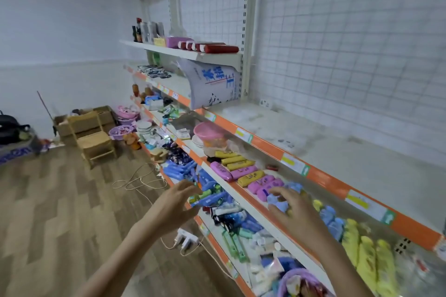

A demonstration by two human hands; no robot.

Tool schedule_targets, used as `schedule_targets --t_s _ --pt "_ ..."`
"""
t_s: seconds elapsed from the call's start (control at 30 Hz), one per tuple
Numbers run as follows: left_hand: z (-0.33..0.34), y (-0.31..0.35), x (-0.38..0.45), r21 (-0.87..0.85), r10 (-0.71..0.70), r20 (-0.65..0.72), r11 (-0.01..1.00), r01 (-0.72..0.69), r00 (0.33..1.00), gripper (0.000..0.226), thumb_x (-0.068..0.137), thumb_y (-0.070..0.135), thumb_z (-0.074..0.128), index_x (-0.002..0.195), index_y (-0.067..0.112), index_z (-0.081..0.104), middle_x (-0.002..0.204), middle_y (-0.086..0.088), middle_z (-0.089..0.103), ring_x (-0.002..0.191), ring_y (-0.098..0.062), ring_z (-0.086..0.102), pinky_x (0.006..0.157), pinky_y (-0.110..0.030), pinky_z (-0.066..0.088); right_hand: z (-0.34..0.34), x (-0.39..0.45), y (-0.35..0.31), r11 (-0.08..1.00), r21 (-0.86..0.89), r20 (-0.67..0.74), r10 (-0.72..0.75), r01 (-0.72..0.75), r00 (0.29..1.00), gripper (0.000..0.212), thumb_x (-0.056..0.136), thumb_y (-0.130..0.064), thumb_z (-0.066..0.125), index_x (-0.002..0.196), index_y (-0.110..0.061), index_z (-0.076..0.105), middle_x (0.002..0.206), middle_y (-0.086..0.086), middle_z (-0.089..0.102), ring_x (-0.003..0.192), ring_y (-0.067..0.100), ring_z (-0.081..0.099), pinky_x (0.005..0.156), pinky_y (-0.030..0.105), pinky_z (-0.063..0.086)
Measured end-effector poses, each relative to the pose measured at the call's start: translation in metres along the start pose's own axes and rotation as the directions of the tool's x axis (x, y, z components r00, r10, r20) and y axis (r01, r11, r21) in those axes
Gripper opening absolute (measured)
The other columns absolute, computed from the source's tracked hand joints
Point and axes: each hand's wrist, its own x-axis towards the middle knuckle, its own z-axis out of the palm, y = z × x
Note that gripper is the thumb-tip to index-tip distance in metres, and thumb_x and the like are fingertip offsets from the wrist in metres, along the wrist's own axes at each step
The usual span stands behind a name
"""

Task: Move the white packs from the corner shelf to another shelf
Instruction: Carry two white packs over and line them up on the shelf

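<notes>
A large white sack (212,84) with blue characters leans upright on the upper orange-edged shelf (265,144), far ahead of both hands. Small white packs (259,272) lie in the jumble on the lowest shelf, below my right forearm. My left hand (178,202) hovers in the aisle in front of the shelves, fingers spread, holding nothing. My right hand (293,205) reaches over the middle shelf with its fingers spread above pale blue packs (277,201). It looks to touch them without a clear grip.
Pink and yellow pouches (243,173) and yellow packs (366,258) fill the middle shelf. Blue packs and tubes (212,198) crowd the lowest shelf. A power strip and cable (185,240) lie on the wooden floor. A wooden chair (94,140) and cardboard boxes stand far left.
</notes>
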Motion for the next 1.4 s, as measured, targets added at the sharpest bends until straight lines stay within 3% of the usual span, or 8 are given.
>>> schedule_targets --t_s 0.17,0.37,0.5,0.57,0.83,1.03,1.23,1.4 --pt "-0.005 -0.023 0.078 -0.101 0.066 -0.035 0.992 -0.069 0.997 0.033 0.088 0.029 0.058 0.12 0.023 0.056 0.125 0.006 0.048 0.104 -0.005 0.05 0.088 -0.016 0.04 -0.025 0.06 0.015 0.999 -0.037 -0.112 0.009 -0.013 0.994 0.031 0.084 -0.026 0.064 0.115 -0.026 0.059 0.107 -0.012 0.059 0.097 0.007 0.056 0.081 0.025 0.046" --pt "-0.005 -0.031 0.185 -0.093 0.185 -0.066 0.977 -0.19 0.981 0.04 0.088 0.026 0.06 0.126 0.018 0.052 0.129 0.004 0.046 0.115 -0.013 0.048 0.09 -0.02 0.037 -0.049 0.136 0.053 0.997 -0.072 -0.222 0.004 -0.02 0.975 0.033 0.082 -0.023 0.068 0.114 -0.023 0.06 0.11 -0.009 0.06 0.095 0.005 0.056 0.082 0.017 0.038" --pt "0.0 -0.038 0.26 -0.131 0.227 -0.058 0.964 -0.233 0.972 0.041 0.085 0.025 0.063 0.125 0.019 0.053 0.125 0.0 0.05 0.1 -0.012 0.052 0.085 -0.022 0.04 -0.052 0.192 0.075 0.995 -0.101 -0.178 -0.007 -0.012 0.984 0.034 0.083 -0.024 0.067 0.116 -0.022 0.059 0.111 -0.005 0.059 0.097 0.007 0.054 0.084 0.02 0.039" --pt "0.007 -0.043 0.297 -0.118 0.245 -0.044 0.961 -0.248 0.969 0.043 0.084 0.03 0.064 0.124 0.019 0.053 0.123 -0.003 0.05 0.103 -0.016 0.053 0.089 -0.029 0.043 -0.046 0.219 0.081 0.996 -0.095 -0.148 -0.011 -0.003 0.989 0.035 0.083 -0.027 0.066 0.117 -0.022 0.058 0.112 -0.005 0.058 0.1 0.007 0.053 0.086 0.022 0.042" --pt "0.052 -0.066 0.406 -0.096 0.293 0.152 0.955 -0.28 0.944 0.039 0.088 0.031 0.06 0.125 0.024 0.051 0.123 -0.001 0.045 0.114 -0.017 0.046 0.095 -0.025 0.033 -0.013 0.303 0.113 0.979 -0.2 0.069 0.064 -0.049 0.996 0.039 0.085 -0.031 0.063 0.122 -0.021 0.054 0.128 0.003 0.05 0.122 0.02 0.043 0.102 0.03 0.033" --pt "0.078 -0.085 0.455 -0.22 0.408 0.261 0.908 -0.357 0.875 0.039 0.081 0.031 0.068 0.118 0.026 0.059 0.12 0.0 0.047 0.116 -0.016 0.042 0.1 -0.025 0.029 -0.009 0.313 0.122 0.949 -0.279 0.126 0.189 -0.148 0.974 0.044 0.083 -0.038 0.065 0.123 -0.026 0.053 0.129 -0.001 0.05 0.12 0.017 0.044 0.102 0.034 0.035" --pt "0.098 -0.095 0.481 -0.343 0.56 0.246 0.814 -0.469 0.791 0.04 0.076 0.03 0.073 0.114 0.023 0.064 0.113 -0.002 0.054 0.109 -0.015 0.05 0.101 -0.027 0.036 -0.002 0.311 0.115 0.943 -0.25 0.089 0.25 -0.222 0.964 0.051 0.079 -0.029 0.071 0.126 -0.022 0.053 0.128 -0.004 0.049 0.12 0.01 0.043 0.102 0.022 0.031" --pt "0.106 -0.107 0.501 -0.413 0.693 0.287 0.712 -0.567 0.661 0.055 0.073 0.038 0.073 0.123 0.023 0.058 0.114 0.003 0.047 0.107 -0.009 0.046 0.098 -0.019 0.032 0.008 0.313 0.109 0.918 -0.255 0.006 0.314 -0.303 0.949 0.051 0.075 -0.018 0.072 0.122 -0.022 0.054 0.125 -0.001 0.049 0.118 0.012 0.045 0.095 0.016 0.031"
